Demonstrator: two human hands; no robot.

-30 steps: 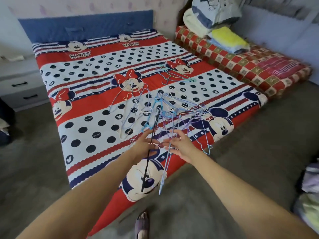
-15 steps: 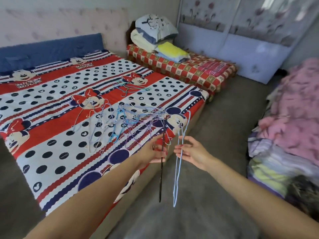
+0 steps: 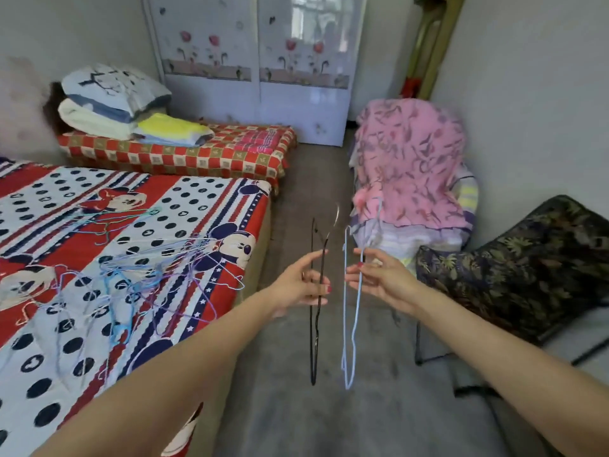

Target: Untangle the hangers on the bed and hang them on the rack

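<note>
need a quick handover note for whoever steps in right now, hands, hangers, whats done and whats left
Left hand: holds a black hanger, hanging over the floor.
Right hand: pinches a light blue hanger, apart from the black one.
Tangled pile of hangers lies on the bed; a couple more lie loose further up the sheet.
Done: two hangers freed from the pile.
Left: hang these two, then untangle and hang the rest. The rack is not in view.

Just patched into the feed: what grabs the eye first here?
Two hangers held up over the floor: a black hanger in the left hand, a light blue hanger in the right hand. Left of them, a tangle of hangers lies on the cartoon-print bed.
</note>
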